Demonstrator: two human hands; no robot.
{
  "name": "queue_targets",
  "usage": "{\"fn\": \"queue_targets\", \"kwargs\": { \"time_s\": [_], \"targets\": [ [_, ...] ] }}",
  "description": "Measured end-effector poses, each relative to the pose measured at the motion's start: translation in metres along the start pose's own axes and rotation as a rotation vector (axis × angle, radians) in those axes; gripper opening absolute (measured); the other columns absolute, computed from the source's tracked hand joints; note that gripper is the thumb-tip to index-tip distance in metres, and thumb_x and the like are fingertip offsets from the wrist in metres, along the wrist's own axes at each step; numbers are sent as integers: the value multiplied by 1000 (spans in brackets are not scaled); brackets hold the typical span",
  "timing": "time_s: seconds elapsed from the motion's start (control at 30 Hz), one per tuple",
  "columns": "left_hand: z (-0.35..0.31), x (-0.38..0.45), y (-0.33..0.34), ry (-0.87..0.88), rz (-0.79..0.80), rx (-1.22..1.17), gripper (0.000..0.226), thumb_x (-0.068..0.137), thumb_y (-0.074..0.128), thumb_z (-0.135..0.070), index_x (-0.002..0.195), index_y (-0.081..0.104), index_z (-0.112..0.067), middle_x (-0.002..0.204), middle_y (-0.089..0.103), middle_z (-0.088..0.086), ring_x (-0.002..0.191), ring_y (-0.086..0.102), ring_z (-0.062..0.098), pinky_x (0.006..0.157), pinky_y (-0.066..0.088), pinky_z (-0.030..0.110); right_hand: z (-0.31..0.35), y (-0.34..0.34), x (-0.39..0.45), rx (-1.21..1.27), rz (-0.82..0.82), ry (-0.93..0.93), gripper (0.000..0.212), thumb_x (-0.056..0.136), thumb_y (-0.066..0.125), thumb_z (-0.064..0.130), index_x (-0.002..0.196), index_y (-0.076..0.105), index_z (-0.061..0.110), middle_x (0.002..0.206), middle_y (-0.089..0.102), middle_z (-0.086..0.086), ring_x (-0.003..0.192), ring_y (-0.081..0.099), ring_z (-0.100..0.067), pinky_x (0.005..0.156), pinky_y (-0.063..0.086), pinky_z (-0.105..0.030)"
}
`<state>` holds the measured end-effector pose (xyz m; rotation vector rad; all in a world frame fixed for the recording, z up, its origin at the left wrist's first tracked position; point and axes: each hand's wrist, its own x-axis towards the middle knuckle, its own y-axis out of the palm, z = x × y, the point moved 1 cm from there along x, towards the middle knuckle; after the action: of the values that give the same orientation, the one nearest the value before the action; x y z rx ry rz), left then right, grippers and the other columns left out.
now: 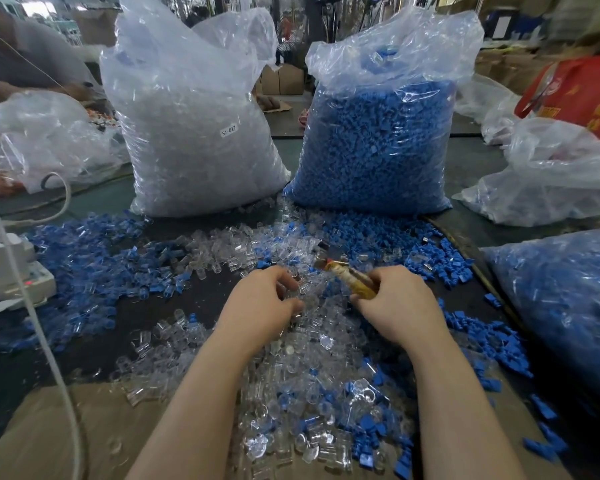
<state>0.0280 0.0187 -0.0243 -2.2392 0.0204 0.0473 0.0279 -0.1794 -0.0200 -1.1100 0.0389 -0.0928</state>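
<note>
Judging from the loose clear pieces (291,393) and blue pieces (90,265) heaped across the tabletop (94,348), the work looks far from done (two full bags (194,133) stand behind), the left hand (267,303) curling its fingers round some clear pieces mid-pile, the right hand (395,303) gripping a yellow-handled tool (343,271).

Dark green worktable (97,202), cardboard boxes (282,80) behind
</note>
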Motion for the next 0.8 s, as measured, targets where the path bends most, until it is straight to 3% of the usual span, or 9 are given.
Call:
{"fn": "queue_targets", "kwargs": {
  "time_s": [0.17, 0.37, 0.57, 0.8],
  "targets": [
    [1, 0, -1, -10, -9, 12, 19, 83, 75, -37, 96, 61, -36, 85, 58, -16, 75, 54, -2, 57, 37, 16, 7, 0, -3, -118, -30, 7, 23, 83, 67, 39, 76, 57, 20, 70, 59, 2, 65, 57, -20, 51, 37, -27],
    [-1, 0, -1, 26, 22, 54, 26, 87, 70, -34, 113, 67, -34, 80, 50, -23, 72, 48, -7, 57, 33, 9, 12, 0, -5, -147, -10, 23, 12, 79, 66, 28, 78, 58, 20, 70, 58, 2, 62, 55, -18, 51, 37, -25],
    [-3, -3, -3, 7, -15, 42, 21, 85, 64, -16, 98, 69, -31, 86, 60, -17, 74, 55, -4, 53, 36, 6, 20, 4, -7, -192, -69, 53, 16, 80, 66, 25, 73, 52, 20, 68, 56, 1, 56, 51, -15, 46, 30, -23],
    [-4, -5, -5, -57, -105, -159, 10, 83, 76, -25, 77, 70, -30, 71, 68, -16, 61, 61, -6, 52, 40, 10, 14, 2, -8, -87, -144, 40, 16, 81, 61, 29, 73, 49, 21, 67, 53, 3, 57, 46, -14, 47, 27, -25]
  ]
}}
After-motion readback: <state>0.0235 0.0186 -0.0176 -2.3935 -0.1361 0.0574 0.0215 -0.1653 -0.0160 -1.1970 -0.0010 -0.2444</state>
